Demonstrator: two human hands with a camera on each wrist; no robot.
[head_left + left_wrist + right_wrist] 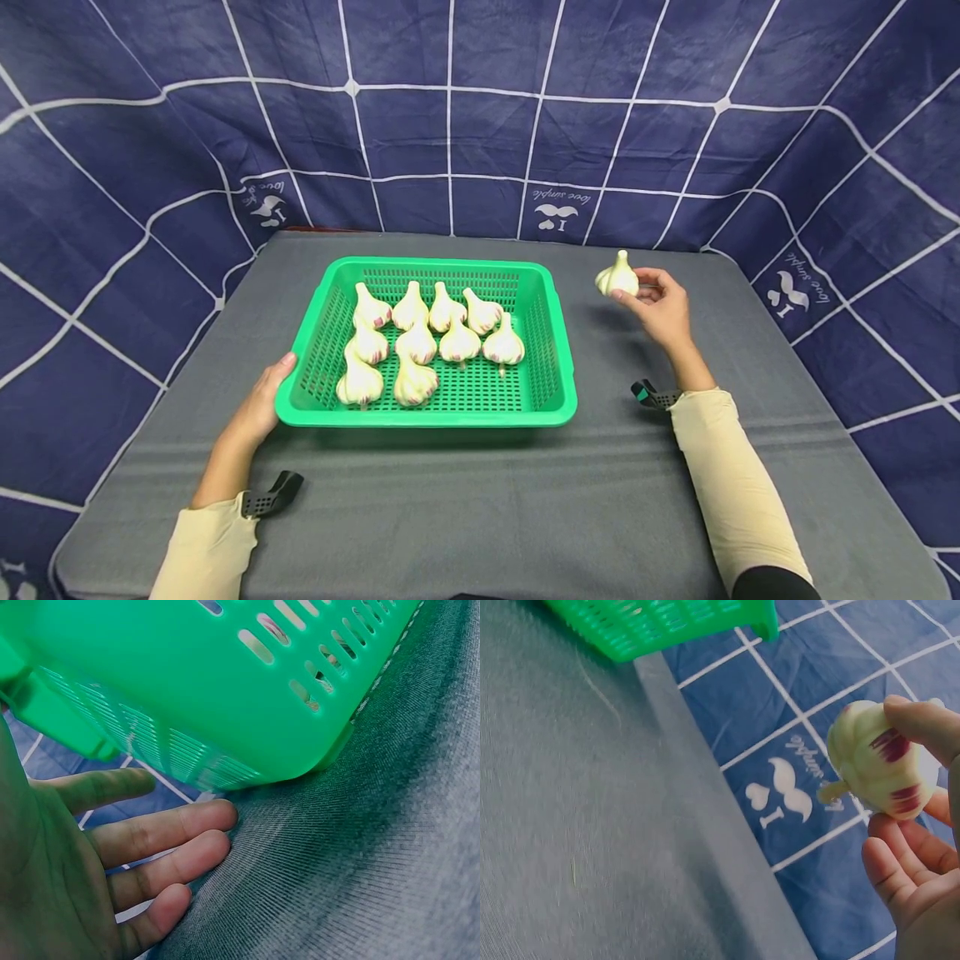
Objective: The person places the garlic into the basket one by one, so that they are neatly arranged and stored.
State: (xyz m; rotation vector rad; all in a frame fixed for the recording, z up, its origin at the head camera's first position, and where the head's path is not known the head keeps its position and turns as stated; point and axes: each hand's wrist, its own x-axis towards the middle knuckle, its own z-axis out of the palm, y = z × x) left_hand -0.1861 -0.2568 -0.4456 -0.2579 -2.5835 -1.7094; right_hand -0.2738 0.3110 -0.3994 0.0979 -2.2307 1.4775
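A green plastic basket (420, 419) sits on the grey table with several garlic bulbs (416, 343) in rough rows inside. My left hand (262, 400) is at the basket's left end, its fingertips right at the rim in the head view. From the left wrist view, the fingers (161, 832) stretch out loosely beside the slotted wall. To the right of the basket, my right hand (663, 317) pinches a single garlic bulb (881, 757) between thumb and fingers, held above the table. Purple streaks and a short root stub show on that bulb.
A grey cloth covers the table (480, 508). Behind it and at both sides hangs a dark blue curtain (495, 133) with white grid lines and printed moustaches. Dark straps (273, 494) are worn on both wrists over cream sleeves (738, 483).
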